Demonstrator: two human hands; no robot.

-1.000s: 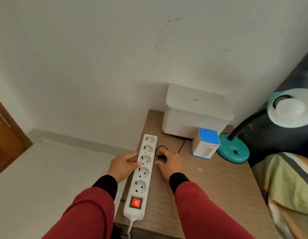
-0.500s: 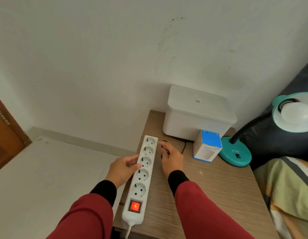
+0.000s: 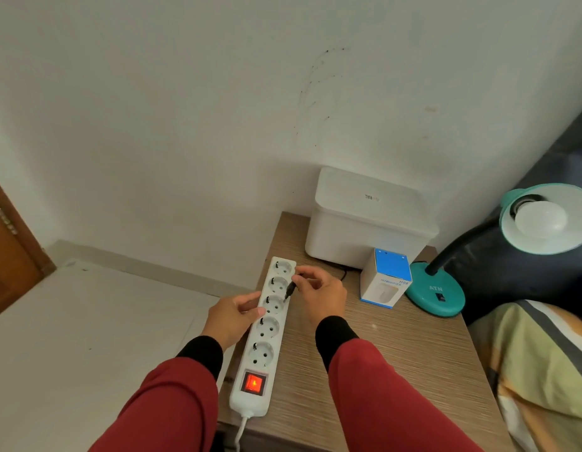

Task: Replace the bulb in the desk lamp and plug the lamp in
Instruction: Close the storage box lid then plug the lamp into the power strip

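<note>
In the head view a bulb [image 3: 540,219] already sits in the desk lamp [image 3: 524,243], so plugging remains: the right hand [image 3: 319,293] pinches the black plug [image 3: 290,290] just above the power strip [image 3: 267,334], which the left hand [image 3: 233,316] grips.
</note>
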